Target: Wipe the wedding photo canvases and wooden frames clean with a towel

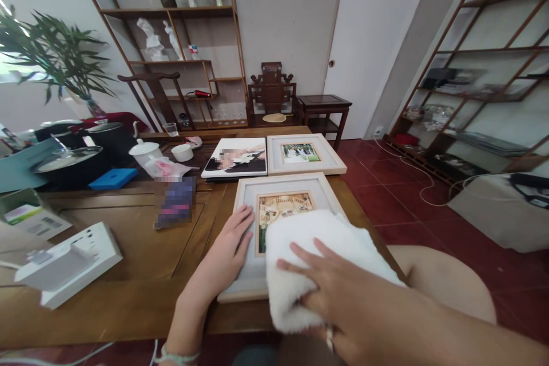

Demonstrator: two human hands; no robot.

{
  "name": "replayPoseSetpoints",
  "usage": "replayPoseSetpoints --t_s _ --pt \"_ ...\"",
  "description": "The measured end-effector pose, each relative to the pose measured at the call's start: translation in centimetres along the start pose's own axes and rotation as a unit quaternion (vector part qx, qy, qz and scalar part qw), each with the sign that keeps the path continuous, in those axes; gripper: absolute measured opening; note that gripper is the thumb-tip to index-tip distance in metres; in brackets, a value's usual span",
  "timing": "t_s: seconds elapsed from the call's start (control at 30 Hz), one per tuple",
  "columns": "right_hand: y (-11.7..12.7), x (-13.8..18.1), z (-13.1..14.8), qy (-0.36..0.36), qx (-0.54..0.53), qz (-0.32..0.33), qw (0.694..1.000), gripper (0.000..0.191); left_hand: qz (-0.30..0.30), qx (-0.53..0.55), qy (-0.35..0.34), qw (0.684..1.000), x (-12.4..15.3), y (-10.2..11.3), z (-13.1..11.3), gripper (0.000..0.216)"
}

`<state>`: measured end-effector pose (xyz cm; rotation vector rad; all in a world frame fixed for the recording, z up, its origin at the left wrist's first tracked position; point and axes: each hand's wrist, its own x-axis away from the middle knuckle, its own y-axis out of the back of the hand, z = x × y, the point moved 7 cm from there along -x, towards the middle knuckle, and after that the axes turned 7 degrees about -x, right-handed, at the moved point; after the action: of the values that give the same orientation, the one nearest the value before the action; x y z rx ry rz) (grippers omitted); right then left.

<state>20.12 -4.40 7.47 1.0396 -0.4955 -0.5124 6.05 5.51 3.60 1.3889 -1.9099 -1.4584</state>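
A light wooden picture frame (pixel 328 194) lies flat on the table before me, with a colour photo (pixel 262 211) set in its pale mat. My left hand (pixel 225 251) rests on the frame's left side, fingers stretched out and holding nothing. Under my right hand (pixel 328 280) is a folded white towel (pixel 338 234), pressed onto the frame's right part and gripped with spread fingers and thumb. The towel hides the lower right of the photo and of the frame.
Behind lie a second framed photo (pixel 337 164) and a photo panel (pixel 210 168). A white power strip (pixel 81 274), a blue block (pixel 112 178), a white teapot (pixel 146 153) and dark pots (pixel 71 166) stand left. A round stool (pixel 450 274) is beside the table's right edge.
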Motion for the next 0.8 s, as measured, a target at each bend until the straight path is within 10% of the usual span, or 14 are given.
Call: replayPoseSetpoints --t_s 0.17,0.57,0.8 --pt "-1.1 -0.5 0.0 0.007 -0.017 -0.035 0.999 0.037 -0.001 -0.006 -0.001 1.0 0.0 0.0 0.1 0.043" --pt "4.3 -8.0 -10.3 -0.124 0.16 -0.153 0.967 0.038 0.004 -0.003 0.002 1.0 0.1 0.3 -0.2 0.042" --pt "2.3 -5.2 -5.4 -0.05 0.109 -0.066 0.991 0.033 0.002 0.0 0.012 1.0 0.0 0.0 0.0 0.044"
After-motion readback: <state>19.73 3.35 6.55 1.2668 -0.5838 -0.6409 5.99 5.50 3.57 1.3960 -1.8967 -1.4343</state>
